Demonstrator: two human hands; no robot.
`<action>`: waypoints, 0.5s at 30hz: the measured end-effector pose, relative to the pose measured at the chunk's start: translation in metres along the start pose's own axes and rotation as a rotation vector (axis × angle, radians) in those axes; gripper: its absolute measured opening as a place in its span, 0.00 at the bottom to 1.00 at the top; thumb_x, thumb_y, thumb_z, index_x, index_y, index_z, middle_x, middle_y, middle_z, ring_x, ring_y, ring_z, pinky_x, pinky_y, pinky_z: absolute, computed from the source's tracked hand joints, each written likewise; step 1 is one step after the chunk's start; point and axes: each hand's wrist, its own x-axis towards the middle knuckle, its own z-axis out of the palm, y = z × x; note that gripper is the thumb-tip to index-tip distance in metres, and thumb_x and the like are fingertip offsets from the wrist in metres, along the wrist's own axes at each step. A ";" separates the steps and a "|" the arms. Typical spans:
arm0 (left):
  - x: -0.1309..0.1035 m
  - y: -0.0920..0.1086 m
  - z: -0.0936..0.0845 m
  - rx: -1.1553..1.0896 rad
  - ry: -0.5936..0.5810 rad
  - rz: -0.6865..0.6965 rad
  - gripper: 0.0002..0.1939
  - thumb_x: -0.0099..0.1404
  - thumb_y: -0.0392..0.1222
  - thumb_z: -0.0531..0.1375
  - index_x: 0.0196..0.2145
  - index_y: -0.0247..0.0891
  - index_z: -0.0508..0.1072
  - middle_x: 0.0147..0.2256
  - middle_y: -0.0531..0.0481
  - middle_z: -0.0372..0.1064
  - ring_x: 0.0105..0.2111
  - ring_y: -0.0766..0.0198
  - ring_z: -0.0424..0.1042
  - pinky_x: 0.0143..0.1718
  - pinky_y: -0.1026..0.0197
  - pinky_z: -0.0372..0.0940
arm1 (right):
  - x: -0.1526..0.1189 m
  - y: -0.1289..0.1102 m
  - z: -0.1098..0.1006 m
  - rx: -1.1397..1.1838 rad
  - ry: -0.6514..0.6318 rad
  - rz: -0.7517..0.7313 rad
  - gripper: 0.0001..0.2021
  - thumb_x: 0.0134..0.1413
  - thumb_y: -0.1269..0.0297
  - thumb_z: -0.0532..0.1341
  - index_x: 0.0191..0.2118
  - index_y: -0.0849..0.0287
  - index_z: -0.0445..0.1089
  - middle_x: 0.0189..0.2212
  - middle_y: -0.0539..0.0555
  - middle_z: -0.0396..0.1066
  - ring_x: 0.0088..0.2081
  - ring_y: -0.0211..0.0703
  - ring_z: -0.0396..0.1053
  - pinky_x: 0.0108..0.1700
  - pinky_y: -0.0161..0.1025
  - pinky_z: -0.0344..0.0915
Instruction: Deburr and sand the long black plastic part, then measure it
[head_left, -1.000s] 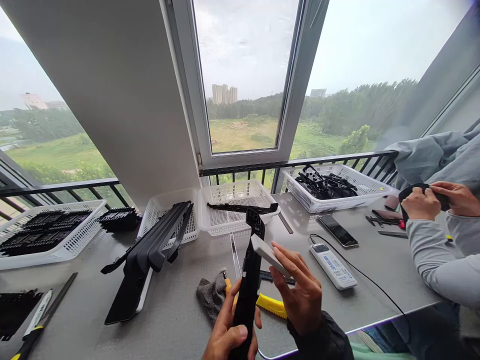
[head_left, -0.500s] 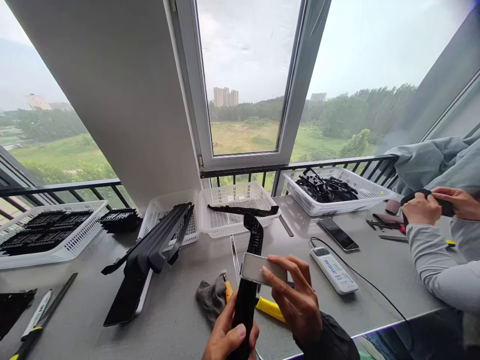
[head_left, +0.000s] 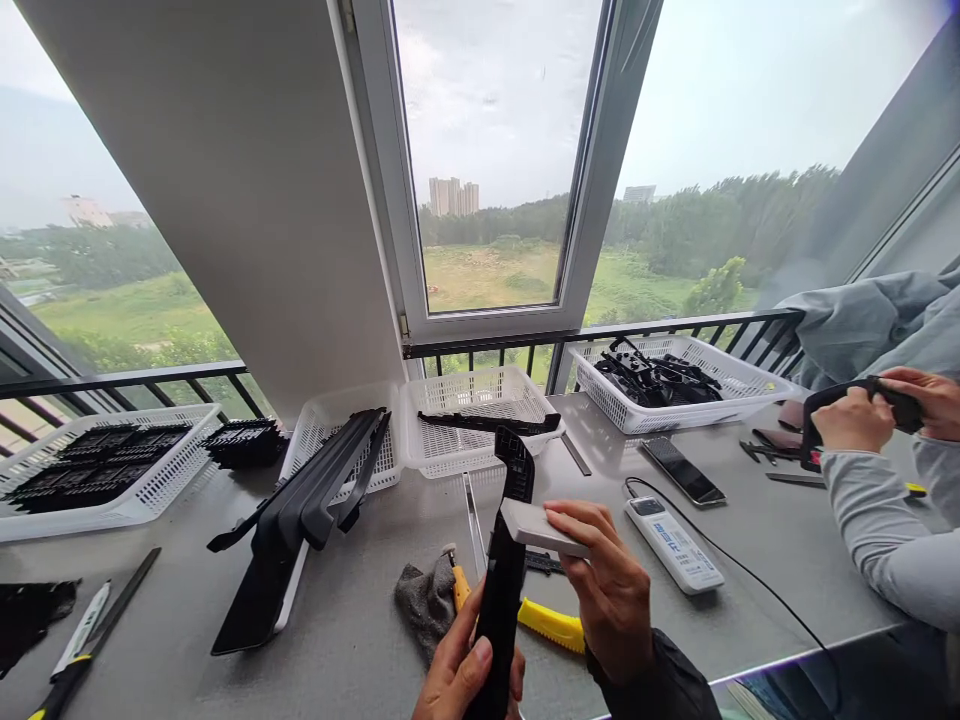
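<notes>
My left hand (head_left: pixel 459 668) is wrapped round the lower end of a long black plastic trim piece (head_left: pixel 501 575), which stands nearly upright with its bent, ribbed end at the top. Between the fingers and thumb of my right hand (head_left: pixel 613 590) is a light grey rectangular block (head_left: pixel 541 528). Its left end lies against the upper part of the trim piece, or very near it. Behind my hands on the table are a dark grey cloth (head_left: pixel 426 600), a tool with an orange handle (head_left: pixel 459 582) and a yellow handle (head_left: pixel 553 625).
White baskets (head_left: pixel 442 462) of black plastic parts line the window side. Long black trim pieces (head_left: pixel 289 510) lean out of one. A phone (head_left: pixel 684 470) and a white corded device (head_left: pixel 675 545) lie right. At far right, a co-worker's hands (head_left: pixel 855 420) hold a black part. A knife (head_left: pixel 112 610) lies left.
The grey block has tilted, from its broad face showing across the trim piece to a thinner edge-on view. My right hand has turned with it. The view has shifted slightly.
</notes>
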 end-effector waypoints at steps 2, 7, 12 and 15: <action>0.000 -0.001 0.003 0.033 0.049 0.000 0.38 0.70 0.63 0.70 0.73 0.54 0.70 0.31 0.50 0.79 0.21 0.68 0.72 0.25 0.65 0.63 | -0.003 0.000 -0.001 0.195 -0.107 0.273 0.14 0.70 0.57 0.62 0.51 0.55 0.82 0.32 0.53 0.78 0.34 0.47 0.74 0.35 0.41 0.73; 0.001 -0.001 0.005 0.108 0.101 -0.006 0.44 0.67 0.67 0.71 0.74 0.51 0.68 0.30 0.49 0.79 0.20 0.67 0.72 0.24 0.65 0.63 | -0.006 0.002 0.002 0.281 -0.077 0.491 0.17 0.65 0.55 0.59 0.52 0.57 0.77 0.23 0.45 0.66 0.22 0.39 0.60 0.24 0.34 0.59; -0.001 0.000 0.003 0.066 0.111 -0.014 0.44 0.67 0.66 0.71 0.74 0.50 0.68 0.28 0.50 0.78 0.21 0.68 0.71 0.26 0.64 0.64 | 0.001 -0.003 -0.001 0.252 -0.031 0.474 0.13 0.59 0.58 0.62 0.45 0.56 0.80 0.22 0.45 0.63 0.23 0.38 0.56 0.24 0.34 0.55; -0.002 0.001 0.003 0.047 0.111 -0.015 0.44 0.67 0.65 0.72 0.74 0.49 0.69 0.28 0.50 0.77 0.21 0.66 0.72 0.26 0.64 0.64 | 0.000 -0.009 0.000 0.272 -0.051 0.467 0.13 0.58 0.57 0.62 0.43 0.56 0.81 0.22 0.46 0.63 0.22 0.37 0.55 0.23 0.34 0.54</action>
